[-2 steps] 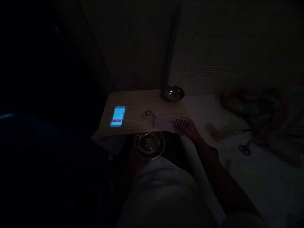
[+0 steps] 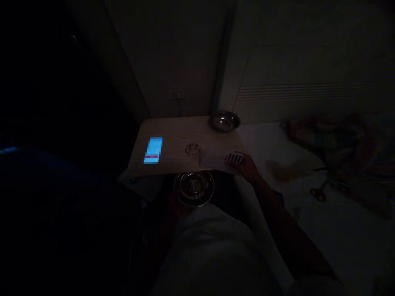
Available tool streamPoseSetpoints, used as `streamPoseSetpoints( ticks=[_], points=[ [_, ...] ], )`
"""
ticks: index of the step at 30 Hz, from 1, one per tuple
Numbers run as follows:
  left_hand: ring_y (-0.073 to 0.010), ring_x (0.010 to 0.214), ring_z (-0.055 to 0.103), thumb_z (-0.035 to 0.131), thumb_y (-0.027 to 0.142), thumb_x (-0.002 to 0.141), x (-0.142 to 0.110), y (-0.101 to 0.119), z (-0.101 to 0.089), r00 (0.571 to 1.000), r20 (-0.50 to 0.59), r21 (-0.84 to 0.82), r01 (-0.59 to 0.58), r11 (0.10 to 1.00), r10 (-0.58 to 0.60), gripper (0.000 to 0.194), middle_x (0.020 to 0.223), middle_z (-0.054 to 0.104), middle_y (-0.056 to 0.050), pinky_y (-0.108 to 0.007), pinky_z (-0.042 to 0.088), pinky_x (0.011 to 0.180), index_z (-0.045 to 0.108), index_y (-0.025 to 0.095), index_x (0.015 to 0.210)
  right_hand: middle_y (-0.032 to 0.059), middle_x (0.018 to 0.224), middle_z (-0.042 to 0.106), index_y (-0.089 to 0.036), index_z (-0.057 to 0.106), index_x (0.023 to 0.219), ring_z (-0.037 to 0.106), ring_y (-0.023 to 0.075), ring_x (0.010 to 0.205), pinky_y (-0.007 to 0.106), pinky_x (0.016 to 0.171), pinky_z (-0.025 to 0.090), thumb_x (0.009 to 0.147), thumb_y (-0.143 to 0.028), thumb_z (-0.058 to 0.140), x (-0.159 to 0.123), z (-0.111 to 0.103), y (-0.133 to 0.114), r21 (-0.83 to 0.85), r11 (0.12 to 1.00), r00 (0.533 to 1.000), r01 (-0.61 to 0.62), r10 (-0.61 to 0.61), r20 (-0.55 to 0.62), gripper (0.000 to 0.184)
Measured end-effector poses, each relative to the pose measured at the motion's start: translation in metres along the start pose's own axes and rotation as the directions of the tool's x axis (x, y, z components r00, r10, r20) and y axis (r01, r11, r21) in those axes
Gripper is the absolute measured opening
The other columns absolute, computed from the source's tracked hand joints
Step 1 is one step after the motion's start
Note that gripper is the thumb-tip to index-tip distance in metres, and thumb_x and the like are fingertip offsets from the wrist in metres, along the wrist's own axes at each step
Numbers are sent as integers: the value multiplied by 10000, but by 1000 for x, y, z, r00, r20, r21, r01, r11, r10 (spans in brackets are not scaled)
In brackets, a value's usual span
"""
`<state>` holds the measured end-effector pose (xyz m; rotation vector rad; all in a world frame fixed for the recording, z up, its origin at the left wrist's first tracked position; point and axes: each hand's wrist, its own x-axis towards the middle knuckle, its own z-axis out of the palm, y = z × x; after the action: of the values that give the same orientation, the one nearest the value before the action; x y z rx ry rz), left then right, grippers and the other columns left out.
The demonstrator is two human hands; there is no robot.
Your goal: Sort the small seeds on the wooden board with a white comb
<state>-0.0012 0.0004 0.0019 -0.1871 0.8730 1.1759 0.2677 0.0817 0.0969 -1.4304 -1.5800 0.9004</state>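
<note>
My right hand [image 2: 247, 167] is closed on the right end of a pale strip with a row of slots [image 2: 214, 160], perhaps plastic; its exact kind is unclear in the dark. The strip lies low at the table's front edge. Just beyond its left end is a loose patch of small dark and light bits [image 2: 193, 150], like grains or seeds. Under that edge a shiny metal bowl [image 2: 210, 196] holds similar bits. My left hand [image 2: 177, 205] grips the bowl's left rim from below, with its fingers mostly lost in shadow.
A lit phone [image 2: 153, 150] lies on the left of the small wooden table [image 2: 173, 127]. Another metal bowl [image 2: 226, 122] stands at its back right corner. Scissors [image 2: 317, 194] and a dim heap [image 2: 327, 135] lie on the pale surface to the right. Behind is a wall socket [image 2: 177, 94].
</note>
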Motion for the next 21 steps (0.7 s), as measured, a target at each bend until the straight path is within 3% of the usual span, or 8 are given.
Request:
streamPoseSetpoints(
  ticks=[6, 11, 21],
  points=[
    [-291, 923, 644, 557, 213, 741, 4, 0, -2, 1000, -10, 9, 23, 1000, -23, 337, 890, 704, -139, -422, 483, 853, 624, 80, 1043, -3, 636, 585, -158, 611, 727, 506, 128, 570, 246, 527, 375, 643, -394, 688, 1, -1, -1, -10, 1000, 1000, 8, -8, 22, 262],
    [-258, 864, 664, 557, 208, 757, 9, -2, -6, 999, -20, 21, -32, 999, 32, 243, 879, 709, -121, -397, 504, 825, 639, 96, 956, -8, 622, 568, -157, 601, 718, 493, 122, 562, 236, 516, 368, 660, -356, 673, 3, 0, -1, -45, 998, 999, 46, -44, 30, 220],
    [-272, 910, 660, 562, 170, 747, 12, -6, -13, 997, -13, 7, -79, 997, 79, 293, 846, 716, -91, -408, 502, 844, 644, 138, 1026, -7, 619, 554, -155, 597, 728, 476, 113, 562, 222, 511, 346, 715, -345, 633, -2, -3, -13, -114, 983, 986, 143, -132, 104, 194]
  ],
)
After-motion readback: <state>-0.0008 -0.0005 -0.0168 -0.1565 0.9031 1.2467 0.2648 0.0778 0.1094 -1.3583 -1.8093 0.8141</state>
